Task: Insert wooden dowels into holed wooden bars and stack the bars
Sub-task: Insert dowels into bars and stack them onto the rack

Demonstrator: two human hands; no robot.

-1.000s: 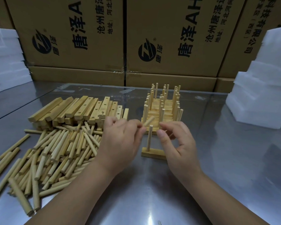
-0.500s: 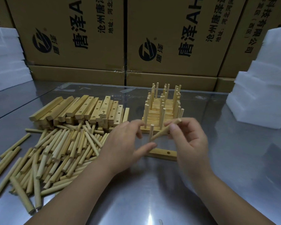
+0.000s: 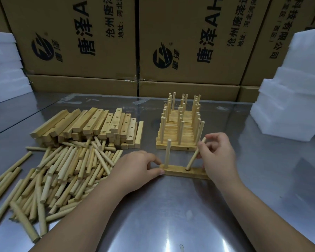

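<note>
A holed wooden bar (image 3: 178,171) lies flat on the metal table in front of me. One dowel (image 3: 167,153) stands upright in its left hole. My left hand (image 3: 138,170) pinches the bar's left end. My right hand (image 3: 218,157) holds a second dowel (image 3: 195,155) tilted, its lower tip in the bar's middle hole. Behind the bar stands the stack of finished bars (image 3: 180,130) with several dowels sticking up.
A heap of loose dowels (image 3: 62,171) and a pile of holed bars (image 3: 91,126) lie to the left. Cardboard boxes (image 3: 189,42) wall off the back. White foam blocks (image 3: 295,99) stand at right and more foam (image 3: 4,70) at far left.
My right hand carried the second dowel down and set its tip into the bar's middle hole. My left hand dropped to pinch the bar's left end. The bar turned to lie sideways.
</note>
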